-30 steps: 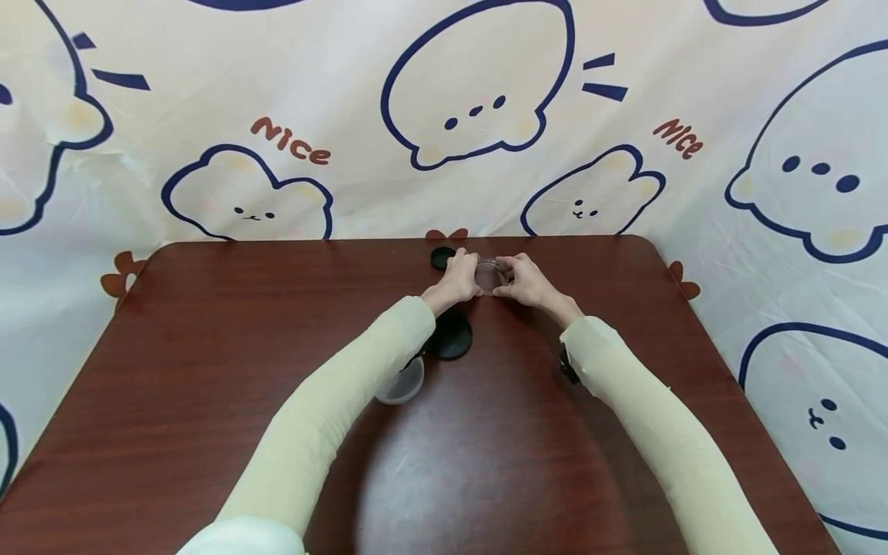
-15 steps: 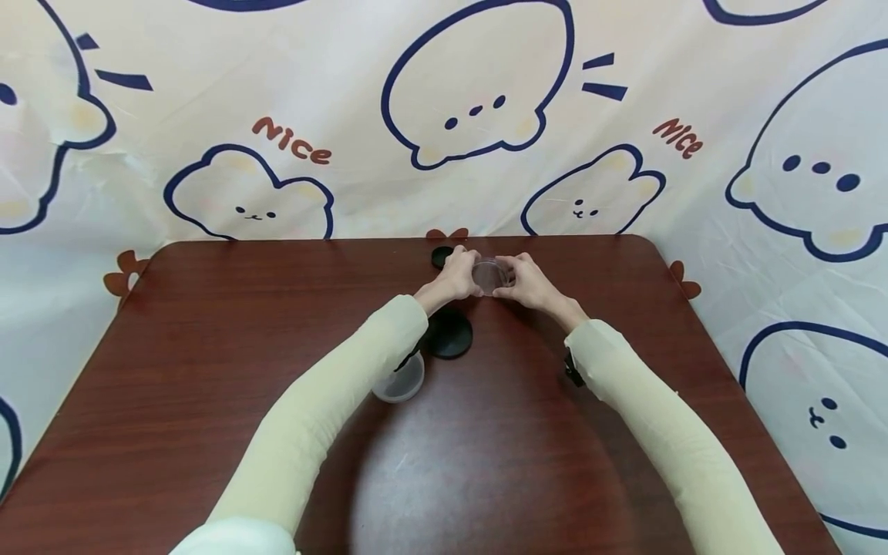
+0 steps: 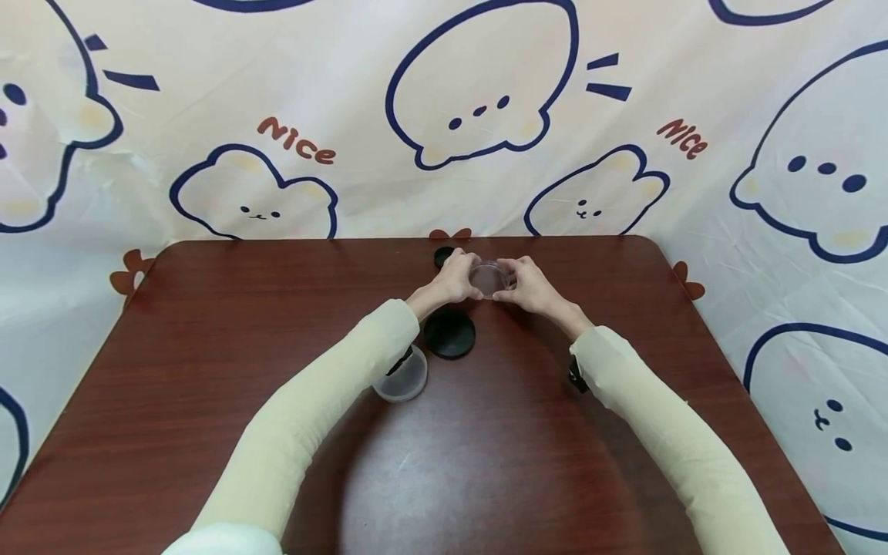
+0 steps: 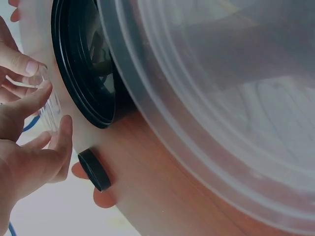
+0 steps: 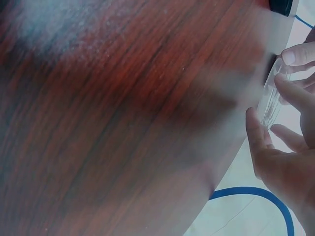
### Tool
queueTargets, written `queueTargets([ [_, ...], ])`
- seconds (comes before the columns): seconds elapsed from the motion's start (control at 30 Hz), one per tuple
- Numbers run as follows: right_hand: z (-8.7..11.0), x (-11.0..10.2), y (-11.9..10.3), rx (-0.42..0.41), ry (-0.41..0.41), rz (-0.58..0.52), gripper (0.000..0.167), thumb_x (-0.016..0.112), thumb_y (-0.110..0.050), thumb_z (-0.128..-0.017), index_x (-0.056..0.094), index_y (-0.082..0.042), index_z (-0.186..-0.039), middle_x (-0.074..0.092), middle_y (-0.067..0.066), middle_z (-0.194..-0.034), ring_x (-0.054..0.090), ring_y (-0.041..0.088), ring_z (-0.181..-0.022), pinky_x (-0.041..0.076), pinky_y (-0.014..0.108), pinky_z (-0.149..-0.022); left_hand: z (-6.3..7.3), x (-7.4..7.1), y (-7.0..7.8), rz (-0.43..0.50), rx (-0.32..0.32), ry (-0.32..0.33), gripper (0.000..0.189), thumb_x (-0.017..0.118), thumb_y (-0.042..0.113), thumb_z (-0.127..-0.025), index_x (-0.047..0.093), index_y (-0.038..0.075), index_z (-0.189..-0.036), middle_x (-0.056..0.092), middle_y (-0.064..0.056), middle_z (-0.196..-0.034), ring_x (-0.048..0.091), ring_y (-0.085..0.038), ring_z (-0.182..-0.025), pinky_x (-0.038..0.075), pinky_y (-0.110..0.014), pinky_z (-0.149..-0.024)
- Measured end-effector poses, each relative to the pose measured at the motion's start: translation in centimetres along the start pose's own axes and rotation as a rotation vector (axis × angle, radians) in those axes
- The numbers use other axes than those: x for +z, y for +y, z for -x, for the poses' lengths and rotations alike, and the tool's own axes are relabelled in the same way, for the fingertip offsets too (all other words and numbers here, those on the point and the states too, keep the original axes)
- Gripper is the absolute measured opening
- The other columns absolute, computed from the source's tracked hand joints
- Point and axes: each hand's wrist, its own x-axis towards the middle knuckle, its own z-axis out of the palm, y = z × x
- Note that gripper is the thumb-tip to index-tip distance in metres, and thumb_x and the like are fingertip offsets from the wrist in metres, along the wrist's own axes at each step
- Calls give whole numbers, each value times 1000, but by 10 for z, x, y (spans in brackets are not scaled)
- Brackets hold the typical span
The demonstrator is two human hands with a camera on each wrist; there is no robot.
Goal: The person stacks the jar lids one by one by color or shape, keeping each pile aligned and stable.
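Clear cup (image 3: 489, 279), round and glassy with fine lines down its side, is beyond the black dish (image 3: 449, 334) and slightly to its right, the left hand (image 3: 454, 277) and right hand (image 3: 530, 284) clamped on it from opposite sides. The black dish is smooth and shiny with a raised edge. Beyond it is a small, round black cap (image 3: 442, 254); nearer and to its left, a cloudy bowl (image 3: 408, 378) with ringed ridges. Half a second ago the left sleeve (image 3: 326, 393) covered part of the black dish, which now shows whole, while both hands keep their grip
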Motion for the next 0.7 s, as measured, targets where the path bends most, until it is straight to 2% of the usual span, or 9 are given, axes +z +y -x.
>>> queueTargets([
  [0.37, 7, 1, -7, 13, 17, -71, 66, 76, -8, -83, 45, 6, -139, 43, 22, -119, 58, 28, -97, 52, 36, -82, 10, -6, -3, 44, 1, 0, 65, 80, 12, -80, 49, -2, -136, 46, -20, -129, 42, -30, -116, 39, -39, -96],
  [0.7, 10, 2, -11, 34, 16, -97, 63, 77, -8, -83, 48, 3, -138, 43, 20, -120, 59, 27, -97, 51, 35, -83, 17, -9, -4, 45, 5, -20, 64, 78, 11, -82, 48, -2, -137, 46, -22, -126, 46, -29, -103, 43, -37, -86],
])
